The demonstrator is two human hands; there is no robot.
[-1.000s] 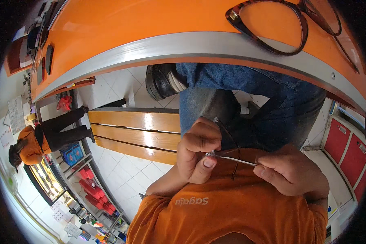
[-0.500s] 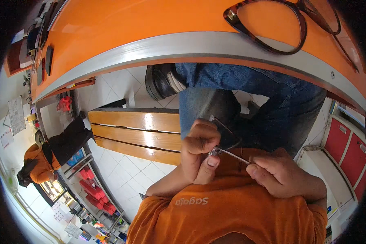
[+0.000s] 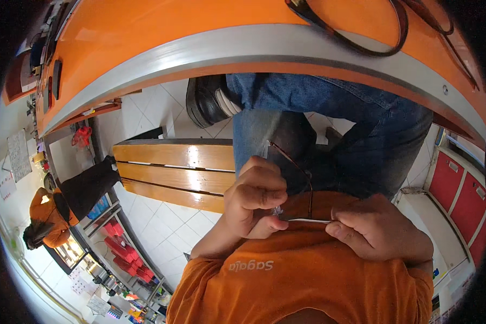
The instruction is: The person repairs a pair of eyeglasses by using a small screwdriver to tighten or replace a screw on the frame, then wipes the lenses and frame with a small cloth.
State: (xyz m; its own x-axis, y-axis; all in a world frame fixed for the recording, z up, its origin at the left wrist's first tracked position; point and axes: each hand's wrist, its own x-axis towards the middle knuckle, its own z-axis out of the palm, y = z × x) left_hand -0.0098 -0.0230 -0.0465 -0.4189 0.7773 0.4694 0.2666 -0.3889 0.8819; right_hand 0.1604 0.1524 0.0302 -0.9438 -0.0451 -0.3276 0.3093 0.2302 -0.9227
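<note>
My left hand (image 3: 256, 198) is closed in front of my orange shirt, its fingers curled round a small clear or shiny piece (image 3: 277, 210) that is mostly hidden. Between my two hands runs a thin pale rod (image 3: 308, 220), lying nearly level. My right hand (image 3: 370, 227) pinches its right end between thumb and fingers. A thin dark reddish cord or wire (image 3: 290, 156) arcs from above my left hand down towards the shirt, with a clear bit at its upper end. What it joins to is hidden.
Dark-framed glasses (image 3: 370, 52) lie on the orange table (image 3: 173, 24) by its metal edge. A slatted wooden bench (image 3: 173, 171) stands to my left, beside my jeans-clad legs. Red cabinet doors (image 3: 452, 186) are at the right. Another person (image 3: 54, 216) stands far left.
My left hand has come slightly down and left, and the rod has gone from sloping to nearly level. The view has shifted, so the table and glasses sit higher.
</note>
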